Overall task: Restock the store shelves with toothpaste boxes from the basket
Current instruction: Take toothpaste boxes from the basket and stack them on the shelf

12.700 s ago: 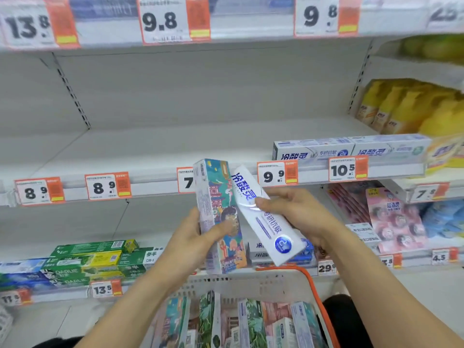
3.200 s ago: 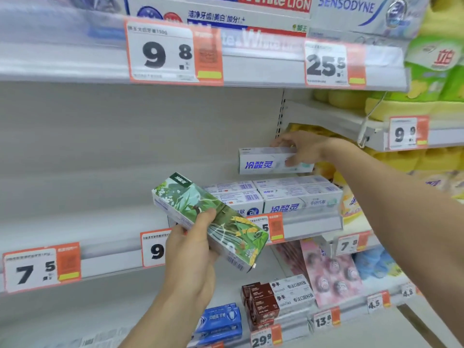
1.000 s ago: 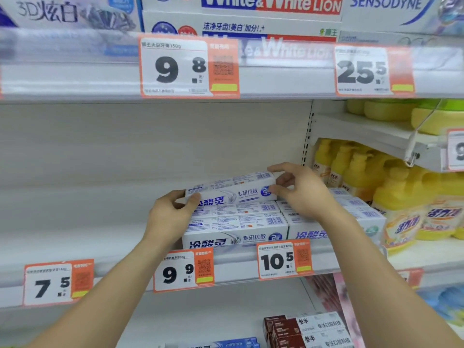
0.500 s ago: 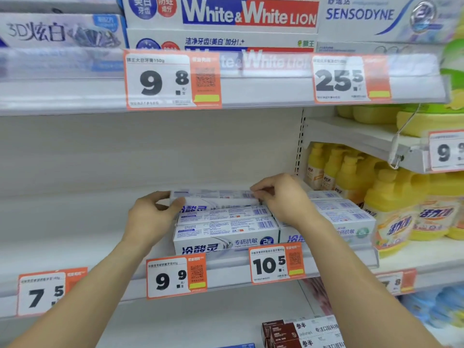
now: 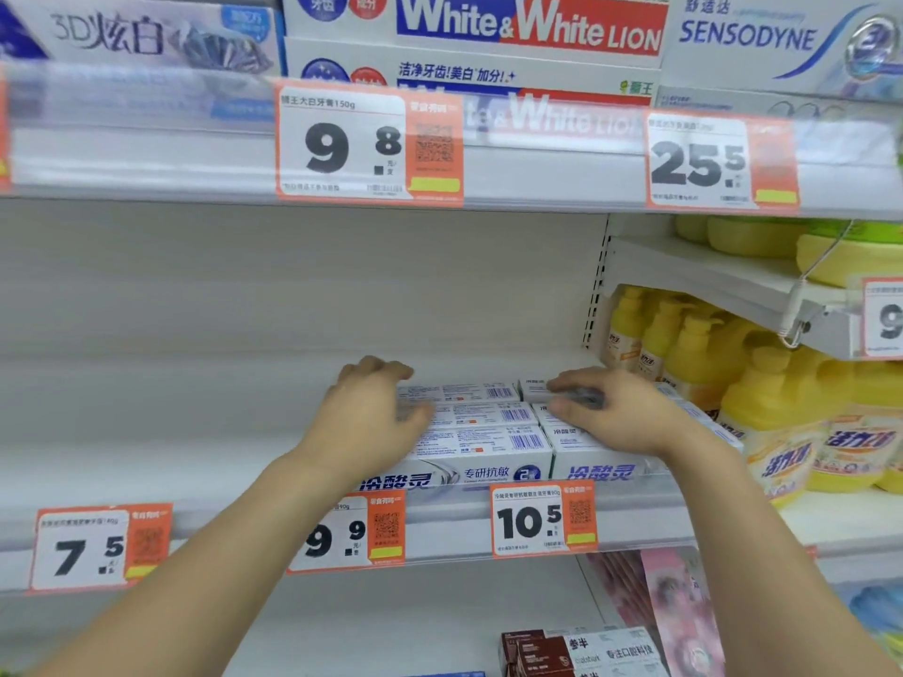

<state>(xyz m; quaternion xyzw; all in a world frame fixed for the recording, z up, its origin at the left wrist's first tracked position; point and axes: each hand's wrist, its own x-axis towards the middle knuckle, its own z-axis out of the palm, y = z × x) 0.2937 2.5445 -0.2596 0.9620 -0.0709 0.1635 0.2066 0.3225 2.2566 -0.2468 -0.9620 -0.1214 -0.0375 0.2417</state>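
Observation:
White toothpaste boxes (image 5: 481, 444) with blue lettering lie flat in rows on the middle shelf (image 5: 146, 461), behind the 9.9 and 10.5 price tags. One box (image 5: 459, 392) lies at the back of the left rows. My left hand (image 5: 371, 422) is cupped against the left ends of these boxes, thumb on top of them. My right hand (image 5: 618, 415) rests flat on the right-hand white boxes (image 5: 603, 470), fingers spread and pointing left. Neither hand lifts a box. The basket is out of view.
The upper shelf carries White & White Lion boxes (image 5: 527, 26) and Sensodyne boxes (image 5: 762, 36). Yellow bottles (image 5: 762, 412) stand to the right of the white boxes. Brown and white boxes (image 5: 581, 649) lie on the shelf below. The middle shelf's left part is bare.
The white box that both hands held above the stack now lies flat at the back of the left rows. My hands have spread out onto the boxes.

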